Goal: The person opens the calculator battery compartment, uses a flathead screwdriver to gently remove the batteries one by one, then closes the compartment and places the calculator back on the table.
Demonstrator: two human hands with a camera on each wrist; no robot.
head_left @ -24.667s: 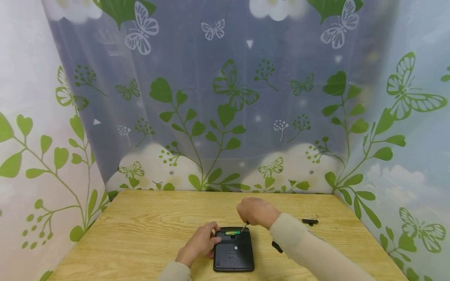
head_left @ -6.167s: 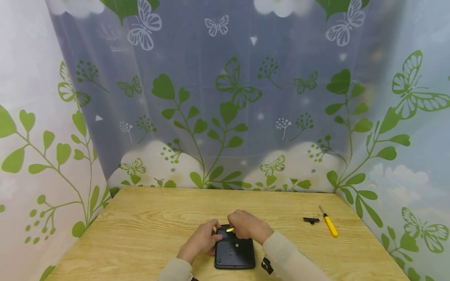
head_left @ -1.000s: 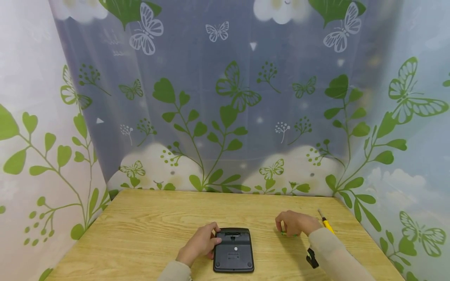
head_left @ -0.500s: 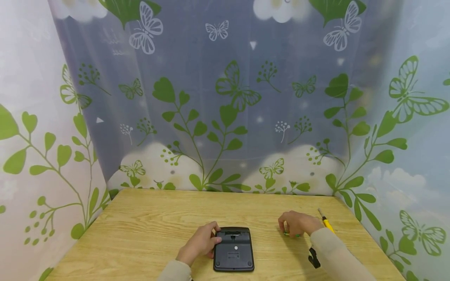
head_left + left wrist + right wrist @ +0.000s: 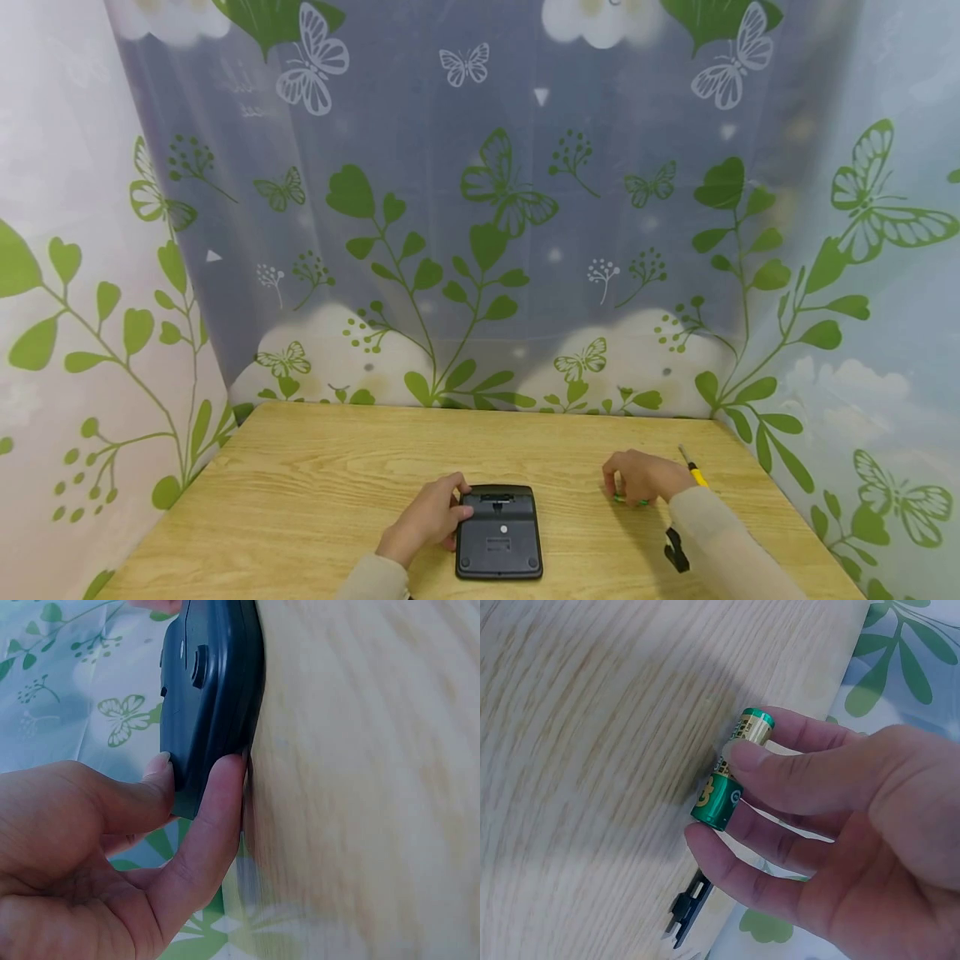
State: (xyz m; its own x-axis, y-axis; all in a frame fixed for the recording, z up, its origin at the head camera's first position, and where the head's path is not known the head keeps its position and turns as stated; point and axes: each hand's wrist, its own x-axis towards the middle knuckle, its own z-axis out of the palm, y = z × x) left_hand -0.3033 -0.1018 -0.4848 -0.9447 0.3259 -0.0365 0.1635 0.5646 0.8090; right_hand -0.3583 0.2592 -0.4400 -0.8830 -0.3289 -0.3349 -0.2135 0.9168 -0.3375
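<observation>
A black calculator (image 5: 498,533) lies back side up on the wooden table, its small battery compartment (image 5: 495,499) uncovered near the far edge, with no battery visible in it. My left hand (image 5: 431,515) grips its left edge, thumb on top and fingers along the side; the left wrist view shows the thumb and a finger (image 5: 217,802) pinching a corner. To the right, my right hand (image 5: 641,477) holds a green and gold battery (image 5: 731,769) low over the tabletop. The thumb presses on its middle and the fingers lie behind and at the lower end.
A screwdriver (image 5: 693,467) with a yellow handle lies right of my right hand, partly hidden by the sleeve. The black battery cover (image 5: 690,904) rests on the table beyond the fingers, hidden in the head view. A patterned curtain (image 5: 480,250) rises behind the table (image 5: 337,450).
The battery, seen in the compartment earlier, is out and in my right hand, which has drifted slightly right over the last second. Earlier the screwdriver was put down. My left hand has stayed put.
</observation>
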